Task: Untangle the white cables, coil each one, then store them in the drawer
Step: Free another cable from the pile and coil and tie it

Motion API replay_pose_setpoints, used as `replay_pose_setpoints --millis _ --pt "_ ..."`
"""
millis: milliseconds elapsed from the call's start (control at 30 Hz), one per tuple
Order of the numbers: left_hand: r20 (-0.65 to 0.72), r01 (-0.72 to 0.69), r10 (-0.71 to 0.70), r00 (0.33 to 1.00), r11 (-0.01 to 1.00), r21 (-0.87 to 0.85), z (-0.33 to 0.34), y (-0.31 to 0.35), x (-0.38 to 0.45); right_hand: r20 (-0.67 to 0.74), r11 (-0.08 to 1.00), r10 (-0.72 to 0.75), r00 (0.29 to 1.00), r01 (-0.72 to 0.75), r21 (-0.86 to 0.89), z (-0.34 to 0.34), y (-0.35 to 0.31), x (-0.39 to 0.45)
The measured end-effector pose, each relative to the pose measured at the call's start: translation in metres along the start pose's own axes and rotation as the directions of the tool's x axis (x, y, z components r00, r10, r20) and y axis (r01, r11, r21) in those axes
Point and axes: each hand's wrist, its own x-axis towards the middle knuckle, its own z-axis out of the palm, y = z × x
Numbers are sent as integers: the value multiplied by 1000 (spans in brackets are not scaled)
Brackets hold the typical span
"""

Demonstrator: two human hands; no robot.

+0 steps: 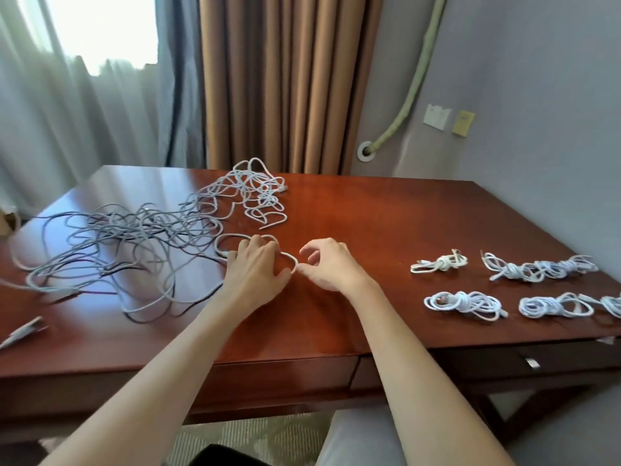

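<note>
Head view looks down on a dark red wooden desk with both bare forearms reaching in from the bottom of the frame. At the centre of the picture the left hand lies over a small loop of white cable, its fingers curled down onto the strand and holding it against the desktop. Just to its right, the right hand pinches the same cable between thumb and forefinger where it emerges from under the left hand, the other fingers raised and loosely bent.

A big tangle of white cables sprawls over the left half of the desk, and it joins a smaller knotted heap at upper centre, near the far edge. On the right side of the frame, well apart from the hands, five coiled bundles lie in two rows on the desk, the lower right one cut by the frame edge.

A drawer with a small metal pull sits closed in the desk front at lower right. Brown curtains hang behind the desk at top centre, pale sheer ones at upper left
</note>
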Motion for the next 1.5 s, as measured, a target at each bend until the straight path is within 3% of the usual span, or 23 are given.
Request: replay_pose_setpoints --millis 100,267,400,500,633,700,800,900,967,1033,1067,1133,1200,1300,1400,1500 --pt "28 26 -28 999 997 68 5 -26 -13 12 999 -41 999 41 1 25 -15 6" --pt "-31 -115 111 993 959 -259 0 -44 -29 -67 993 -40 997 47 111 52 -33 8" --pt "-167 -263 213 963 879 -398 -3 -46 -48 -142 971 77 987 -41 237 60 -34 -1" --pt "-255 -315 213 943 820 -479 -5 -43 -61 -142 950 161 977 -114 290 60 -27 -10" --pt "-261 -337 233 937 801 -494 -8 -29 -75 -118 909 240 963 -181 377 48 -15 -28" --pt "-223 -321 244 944 839 -440 -9 -27 -76 -173 922 240 955 -169 348 42 -8 -44" --pt "-287 -314 207 935 861 -400 -17 -21 -80 -266 936 241 933 -151 318 35 0 -68" --pt "-309 -254 70 949 752 -608 -29 -14 -90 -317 942 251 915 -155 298 31 7 -85" --pt "-311 -211 -41 949 650 -730 -35 -11 -96 -378 968 232 896 -175 180 29 9 -97" --pt "-285 -175 -161 945 486 -856 -41 -5 -100 -469 985 165 867 -168 36 27 6 -111" --pt "-262 -163 -204 943 404 -900 -45 -1 -103 -501 992 123 857 -111 53 26 2 -119" --pt "-223 -153 -214 951 304 -940 -53 7 -110 -466 958 92 880 50 283 23 -5 -131" --pt "-210 -161 -137 968 300 -940 -59 15 -116 -331 824 51 942 147 546 19 -13 -145" --pt "-232 -205 -49 971 319 -925 -66 26 -123 -222 689 -95 970 225 689 15 -24 -165" --pt "-254 -238 -20 967 281 -930 -68 38 -129 -195 562 -89 977 211 800 19 -32 -178" --pt "-172 -170 -69 983 33 -985 -69 49 -132 -130 533 -68 989 146 834 27 -34 -180"
